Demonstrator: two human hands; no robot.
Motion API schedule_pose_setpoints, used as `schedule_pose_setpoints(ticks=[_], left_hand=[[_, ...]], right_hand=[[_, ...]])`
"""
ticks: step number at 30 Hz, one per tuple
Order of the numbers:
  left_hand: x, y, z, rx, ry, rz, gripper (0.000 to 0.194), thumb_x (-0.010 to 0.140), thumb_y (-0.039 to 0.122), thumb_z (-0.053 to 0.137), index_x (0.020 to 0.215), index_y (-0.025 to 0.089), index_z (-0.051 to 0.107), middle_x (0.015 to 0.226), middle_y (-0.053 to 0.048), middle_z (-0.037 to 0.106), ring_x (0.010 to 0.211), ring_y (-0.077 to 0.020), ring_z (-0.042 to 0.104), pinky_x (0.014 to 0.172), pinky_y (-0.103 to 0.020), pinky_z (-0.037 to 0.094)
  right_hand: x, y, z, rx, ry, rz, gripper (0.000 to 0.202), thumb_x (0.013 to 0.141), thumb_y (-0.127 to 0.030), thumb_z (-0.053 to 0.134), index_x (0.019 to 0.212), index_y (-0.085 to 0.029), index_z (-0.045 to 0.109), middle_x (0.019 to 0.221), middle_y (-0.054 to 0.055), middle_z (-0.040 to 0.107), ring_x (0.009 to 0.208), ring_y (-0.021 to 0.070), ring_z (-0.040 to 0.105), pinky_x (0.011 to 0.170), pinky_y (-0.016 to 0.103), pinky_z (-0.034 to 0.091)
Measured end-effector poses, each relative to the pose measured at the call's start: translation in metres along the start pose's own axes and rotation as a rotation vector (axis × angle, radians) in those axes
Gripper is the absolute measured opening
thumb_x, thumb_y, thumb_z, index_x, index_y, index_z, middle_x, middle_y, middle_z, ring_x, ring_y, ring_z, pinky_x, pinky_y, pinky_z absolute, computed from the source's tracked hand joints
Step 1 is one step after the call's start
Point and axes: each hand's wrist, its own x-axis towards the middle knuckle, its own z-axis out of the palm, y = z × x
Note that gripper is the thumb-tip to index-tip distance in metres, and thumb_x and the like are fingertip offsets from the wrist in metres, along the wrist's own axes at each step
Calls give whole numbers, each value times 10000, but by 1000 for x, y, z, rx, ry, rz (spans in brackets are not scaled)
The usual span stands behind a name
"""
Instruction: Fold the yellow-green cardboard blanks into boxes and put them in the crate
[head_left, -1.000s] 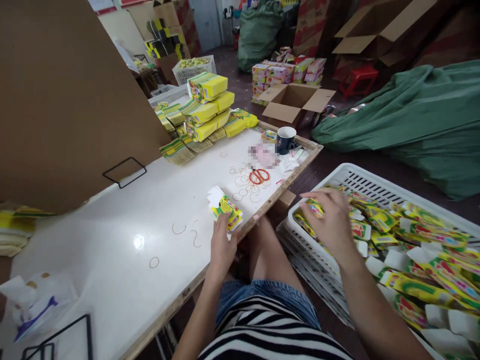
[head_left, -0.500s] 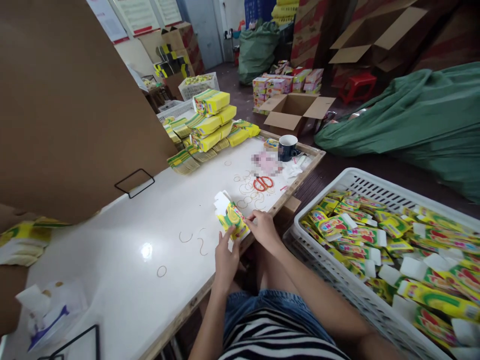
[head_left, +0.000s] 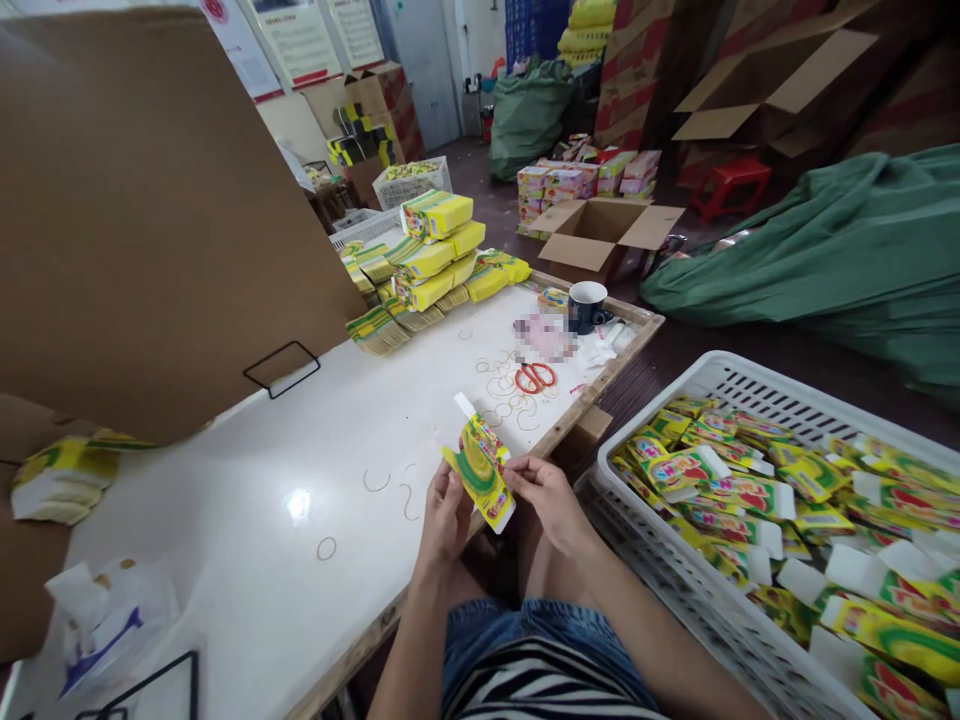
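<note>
A small yellow and green printed carton [head_left: 482,468] is held between my hands over the table's front edge, its white end flap pointing away from me. My left hand [head_left: 448,510] pinches its left side with thumb and fingers. At its right side my right hand [head_left: 546,497] grips the edge between thumb and fingertips. Beyond the carton lie orange-handled scissors [head_left: 535,378] among several loose rubber bands [head_left: 504,385] on the white table [head_left: 262,500].
To my right stands a white plastic basket [head_left: 697,375] full of similar cartons. Bundles of flat yellow cartons [head_left: 435,255] are stacked at the table's far end, near a dark mug [head_left: 586,307]. A large cardboard sheet [head_left: 165,220] rises on the left.
The carton has been lifted and turned, so its printed panel and narrow white flap now show. My left hand has shifted from fingers on the carton's face to a pinch at its side.
</note>
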Motion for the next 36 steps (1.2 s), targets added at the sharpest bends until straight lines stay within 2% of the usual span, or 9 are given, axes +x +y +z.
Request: schedule_pose_setpoints(ticks=[6,10,16,21,24,27,29,33,36], left_hand=[[-5,6,13,-3,-104,-27,512,660,548,782,989,169,680,1000,-106,747,928,-260,709,807,-353,561],[-3,2,15,-27,-11,-30,453,677,471,794,1001,174,682,966,-80,755,863,-224,718,786,-327,561],[-2,-5,16,132,81,26,387,755,455,728,993,162,640,903,-56,742,772,-177,704,719,-284,550],[-11,2,19,378,65,126,544,786,316,714,1219,228,398,1033,-59,692,849,-167,697,739,-272,541],[-17,8,20,375,-10,90,551,810,302,686,1210,262,310,1023,-45,672,806,-168,704,695,-275,547],[-20,13,20,350,-94,53,557,816,314,684,1210,272,291,1015,-46,676,784,-166,705,679,-269,543],[-21,17,21,339,-147,28,604,811,326,695,1253,279,285,1039,-62,679,811,-182,708,688,-279,545],[-23,27,22,312,-223,-25,637,820,329,695,1330,282,318,1119,-98,672,940,-234,699,756,-323,557],[-27,32,22,262,-302,-98,567,813,308,707,1288,260,400,1100,-95,688,945,-243,698,764,-330,560]], right_hand=[[-18,-31,4,-13,36,-12,358,724,-517,749,838,-182,690,830,64,724,770,213,669,714,325,547],[-27,-45,6,-113,5,-54,329,765,-497,713,839,-177,694,839,66,721,776,214,659,713,316,536],[-28,-41,8,-235,51,-92,321,833,-475,614,736,-169,634,719,45,665,657,185,601,621,288,485],[-28,-33,1,-353,108,-124,266,847,-427,600,725,-190,605,704,32,658,619,175,593,591,280,478],[-28,-37,-6,-327,31,-145,199,851,-373,615,936,-194,630,889,57,699,746,193,652,675,293,520],[-26,-48,-12,-228,-62,-180,351,883,-347,590,1207,-213,567,1076,81,685,911,202,669,788,308,537],[-23,-56,-15,-170,-120,-185,428,892,-359,585,1293,-223,524,1081,78,679,905,193,670,789,304,541],[-15,-67,-23,-62,-252,-135,509,856,-407,641,1317,-235,512,1036,58,664,800,161,658,694,269,544],[-12,-71,-30,-58,-332,-79,433,836,-453,658,1193,-216,594,920,38,665,711,146,623,602,244,510]])
